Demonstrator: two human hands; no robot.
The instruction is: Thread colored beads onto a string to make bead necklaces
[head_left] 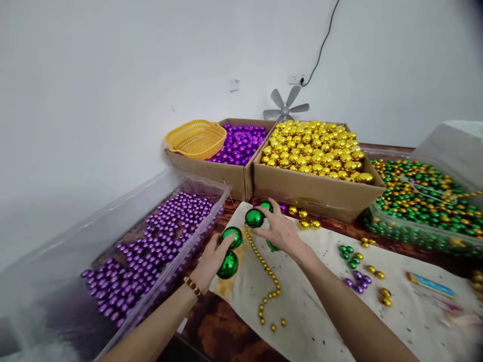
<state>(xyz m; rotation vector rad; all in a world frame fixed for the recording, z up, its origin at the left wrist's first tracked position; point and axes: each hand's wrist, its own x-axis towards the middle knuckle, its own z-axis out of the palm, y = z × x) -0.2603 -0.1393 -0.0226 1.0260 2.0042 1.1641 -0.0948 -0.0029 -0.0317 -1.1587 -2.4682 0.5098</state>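
Observation:
Shiny green balls cluster between my hands at the left end of a pale cloth (pixel 313 296). My left hand (pixel 211 259), wearing a beaded bracelet, closes thumb and fingers on an upper green ball (pixel 233 237); a lower green ball (pixel 228 265) sits against it. With thumb and fingers curled, my right hand (pixel 279 229) grips another green ball (pixel 254 218). A farther green ball (pixel 266 205) is by its fingertips, and one more (pixel 272 246) shows partly beneath the palm. A string of small gold beads (pixel 268 270) trails toward me across the cloth.
Purple beads fill a clear bin (pixel 151 256) at left. Behind stand cardboard boxes of purple balls (pixel 245 143) and gold balls (pixel 313 151), plus a yellow basket (pixel 196 141). At right are a bin of green and gold beads (pixel 422 196), loose beads (pixel 357 282) and a blue-yellow packet (pixel 432 285).

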